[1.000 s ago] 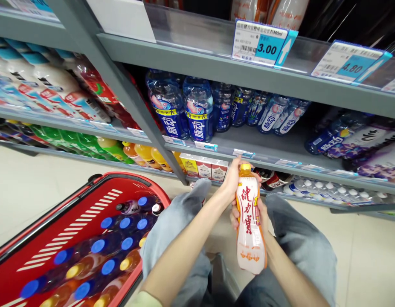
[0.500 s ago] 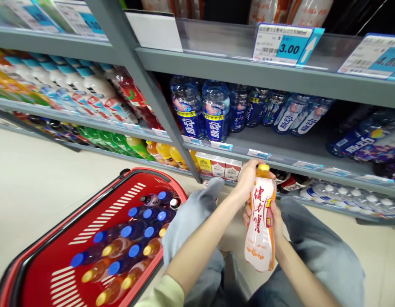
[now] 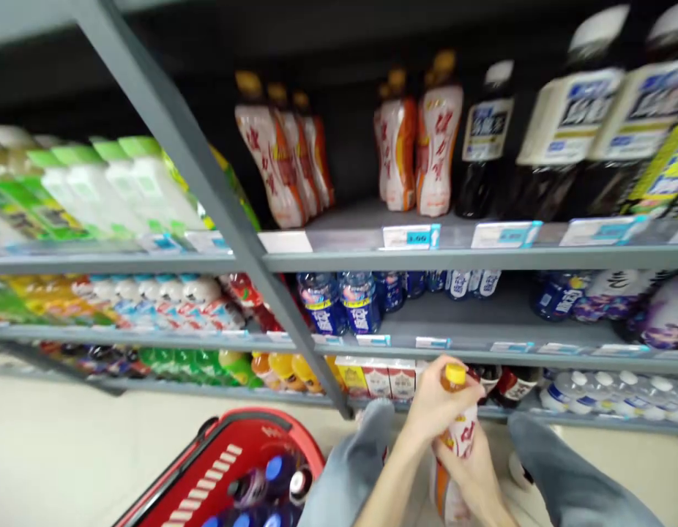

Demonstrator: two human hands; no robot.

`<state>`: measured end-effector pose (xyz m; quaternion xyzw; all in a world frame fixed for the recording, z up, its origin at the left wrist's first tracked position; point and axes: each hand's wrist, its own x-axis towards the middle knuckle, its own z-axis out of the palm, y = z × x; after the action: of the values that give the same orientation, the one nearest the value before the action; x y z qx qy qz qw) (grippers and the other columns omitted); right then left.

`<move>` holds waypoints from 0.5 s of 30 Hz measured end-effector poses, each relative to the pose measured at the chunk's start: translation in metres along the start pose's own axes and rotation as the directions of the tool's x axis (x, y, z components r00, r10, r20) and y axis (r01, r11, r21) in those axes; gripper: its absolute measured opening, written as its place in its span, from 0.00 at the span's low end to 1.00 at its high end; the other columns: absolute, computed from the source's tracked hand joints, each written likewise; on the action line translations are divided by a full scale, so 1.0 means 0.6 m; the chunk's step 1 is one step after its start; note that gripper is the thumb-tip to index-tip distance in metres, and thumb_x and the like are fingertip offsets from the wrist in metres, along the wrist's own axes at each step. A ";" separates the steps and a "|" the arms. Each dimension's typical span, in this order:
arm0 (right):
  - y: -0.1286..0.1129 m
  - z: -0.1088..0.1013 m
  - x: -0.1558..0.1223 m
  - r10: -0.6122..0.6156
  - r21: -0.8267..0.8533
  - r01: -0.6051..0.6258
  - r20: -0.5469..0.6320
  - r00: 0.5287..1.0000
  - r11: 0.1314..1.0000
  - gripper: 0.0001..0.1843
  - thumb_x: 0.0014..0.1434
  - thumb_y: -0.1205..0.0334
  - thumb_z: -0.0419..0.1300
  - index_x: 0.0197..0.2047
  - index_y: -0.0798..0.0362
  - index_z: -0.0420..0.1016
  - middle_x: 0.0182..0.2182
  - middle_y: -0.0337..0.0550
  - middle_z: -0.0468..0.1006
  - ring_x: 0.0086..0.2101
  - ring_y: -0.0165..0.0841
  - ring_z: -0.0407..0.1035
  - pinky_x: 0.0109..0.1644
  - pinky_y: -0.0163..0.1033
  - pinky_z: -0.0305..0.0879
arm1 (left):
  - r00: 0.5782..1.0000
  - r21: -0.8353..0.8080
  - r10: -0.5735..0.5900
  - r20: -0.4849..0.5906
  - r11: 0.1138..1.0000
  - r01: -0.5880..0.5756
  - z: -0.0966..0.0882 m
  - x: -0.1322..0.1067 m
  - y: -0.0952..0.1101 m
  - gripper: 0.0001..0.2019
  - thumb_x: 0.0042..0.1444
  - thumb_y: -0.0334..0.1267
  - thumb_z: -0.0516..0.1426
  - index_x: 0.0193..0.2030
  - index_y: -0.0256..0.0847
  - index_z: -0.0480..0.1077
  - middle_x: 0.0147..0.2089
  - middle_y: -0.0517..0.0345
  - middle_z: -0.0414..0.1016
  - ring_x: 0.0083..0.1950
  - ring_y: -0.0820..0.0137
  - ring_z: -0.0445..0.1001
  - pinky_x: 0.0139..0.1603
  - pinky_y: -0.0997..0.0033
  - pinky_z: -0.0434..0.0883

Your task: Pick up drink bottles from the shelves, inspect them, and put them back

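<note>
An orange drink bottle [image 3: 466,432] with a yellow cap and a white label with red characters is between my knees, held in both hands. My left hand [image 3: 441,402] wraps round its upper part, just below the cap. Lower down, my right hand [image 3: 475,468] grips the body, covering part of the label. Similar bottles [image 3: 440,150] stand in two groups on the upper shelf ahead, above a price tag [image 3: 411,237]. To my left on the floor, a red shopping basket [image 3: 207,479] holds several bottles, some with blue caps; its lower part is out of view.
Blue drink bottles [image 3: 358,304] line the middle shelf [image 3: 460,322]. Dark bottles with white caps [image 3: 572,124] stand at upper right. A slanted grey post [image 3: 207,190] divides the shelving. Small cartons [image 3: 377,380] and water bottles [image 3: 627,395] sit on the bottom shelf.
The view has tilted up, bringing the upper shelf into sight and leaving less of the basket visible. The bottle has turned in my hands, and my left hand now covers its upper front.
</note>
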<state>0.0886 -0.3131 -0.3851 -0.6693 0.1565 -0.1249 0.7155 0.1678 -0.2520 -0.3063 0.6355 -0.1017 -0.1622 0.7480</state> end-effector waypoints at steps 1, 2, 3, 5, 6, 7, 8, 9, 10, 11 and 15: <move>0.000 0.004 0.004 -0.048 -0.045 0.046 -0.043 0.998 0.998 0.26 0.43 0.52 0.71 0.45 0.50 0.72 0.34 0.46 0.82 0.32 0.46 0.76 0.37 0.48 0.73 | 1.000 0.040 0.013 -0.007 0.999 -0.012 -0.001 -0.002 0.004 0.14 0.46 0.40 0.69 0.37 0.39 0.72 0.36 0.53 0.79 0.36 0.67 0.76 0.42 0.68 0.72; -0.001 0.007 0.008 -0.086 -0.083 0.079 -0.079 0.993 0.993 0.29 0.44 0.52 0.70 0.48 0.49 0.71 0.35 0.47 0.82 0.33 0.47 0.77 0.37 0.49 0.73 | 1.000 0.075 0.020 -0.019 0.997 -0.019 -0.002 -0.005 0.007 0.12 0.48 0.40 0.68 0.36 0.39 0.73 0.36 0.52 0.79 0.37 0.66 0.76 0.43 0.67 0.72; 0.000 0.009 0.011 -0.114 -0.118 0.101 -0.106 0.988 0.988 0.32 0.44 0.51 0.69 0.51 0.49 0.69 0.37 0.47 0.82 0.33 0.48 0.77 0.37 0.49 0.73 | 0.999 0.096 0.030 -0.039 0.995 -0.026 -0.002 -0.009 0.007 0.11 0.50 0.42 0.66 0.35 0.38 0.74 0.37 0.51 0.79 0.39 0.65 0.76 0.43 0.67 0.72; 0.004 0.008 0.016 -0.153 -0.168 0.132 -0.120 0.981 0.977 0.35 0.42 0.50 0.68 0.54 0.49 0.67 0.36 0.47 0.82 0.32 0.49 0.78 0.36 0.50 0.73 | 0.995 0.087 0.060 -0.082 0.995 -0.053 -0.001 -0.022 0.001 0.11 0.50 0.43 0.66 0.36 0.38 0.75 0.38 0.50 0.78 0.41 0.62 0.76 0.46 0.65 0.72; 0.006 0.006 0.018 -0.175 -0.173 0.155 -0.108 0.979 0.973 0.35 0.42 0.49 0.68 0.53 0.48 0.67 0.35 0.46 0.83 0.32 0.50 0.78 0.35 0.49 0.73 | 0.992 0.065 0.076 -0.103 0.995 -0.070 -0.001 -0.031 -0.007 0.13 0.48 0.43 0.67 0.39 0.39 0.75 0.40 0.49 0.78 0.43 0.61 0.76 0.48 0.64 0.72; 0.009 0.003 0.020 -0.197 -0.170 0.180 -0.090 0.976 0.969 0.33 0.42 0.49 0.67 0.52 0.48 0.68 0.35 0.46 0.83 0.32 0.50 0.78 0.35 0.49 0.74 | 0.989 0.041 0.092 -0.117 0.995 -0.087 -0.001 -0.041 -0.017 0.18 0.45 0.42 0.68 0.43 0.40 0.75 0.43 0.49 0.78 0.46 0.59 0.77 0.51 0.63 0.73; 0.012 0.000 0.022 -0.220 -0.165 0.206 -0.073 0.973 0.964 0.31 0.43 0.49 0.66 0.51 0.48 0.68 0.35 0.46 0.83 0.33 0.50 0.79 0.36 0.47 0.74 | 0.988 0.025 0.098 -0.122 0.995 -0.095 -0.001 -0.052 -0.029 0.25 0.40 0.41 0.70 0.47 0.41 0.74 0.47 0.49 0.78 0.49 0.58 0.77 0.54 0.62 0.73; 0.014 -0.004 0.023 -0.241 -0.166 0.229 -0.057 0.969 0.959 0.29 0.44 0.50 0.64 0.51 0.48 0.69 0.36 0.47 0.84 0.35 0.49 0.80 0.37 0.45 0.75 | 0.989 0.016 0.092 -0.120 0.996 -0.091 -0.002 -0.064 -0.043 0.33 0.35 0.40 0.72 0.52 0.43 0.72 0.50 0.49 0.77 0.53 0.55 0.76 0.57 0.60 0.72; 0.016 -0.008 0.023 -0.257 -0.178 0.247 -0.038 0.966 0.953 0.28 0.45 0.51 0.63 0.50 0.48 0.70 0.37 0.47 0.84 0.36 0.48 0.80 0.38 0.43 0.75 | 0.991 0.013 0.079 -0.108 0.997 -0.078 -0.003 -0.075 -0.057 0.40 0.30 0.40 0.74 0.55 0.44 0.70 0.53 0.48 0.76 0.57 0.52 0.75 0.60 0.59 0.71; 0.016 -0.013 0.021 -0.268 -0.199 0.260 -0.015 0.963 0.945 0.27 0.46 0.51 0.62 0.50 0.49 0.70 0.37 0.46 0.84 0.36 0.46 0.80 0.39 0.41 0.75 | 0.994 0.016 0.062 -0.094 0.998 -0.061 -0.004 -0.087 -0.072 0.46 0.26 0.40 0.75 0.57 0.45 0.69 0.55 0.47 0.75 0.59 0.49 0.74 0.62 0.56 0.70; 0.011 -0.031 0.003 -0.349 -0.261 0.369 0.121 0.929 0.892 0.27 0.45 0.52 0.65 0.50 0.47 0.71 0.38 0.42 0.85 0.36 0.42 0.80 0.40 0.38 0.76 | 0.998 0.048 -0.015 -0.062 0.999 0.018 -0.012 -0.130 -0.113 0.59 0.09 0.46 0.78 0.60 0.47 0.68 0.54 0.43 0.76 0.60 0.38 0.73 0.61 0.47 0.72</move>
<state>0.0828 -0.3303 -0.3928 -0.7847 0.0209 -0.2076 0.5838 0.0904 -0.2257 -0.3700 0.6590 -0.0773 -0.1463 0.7337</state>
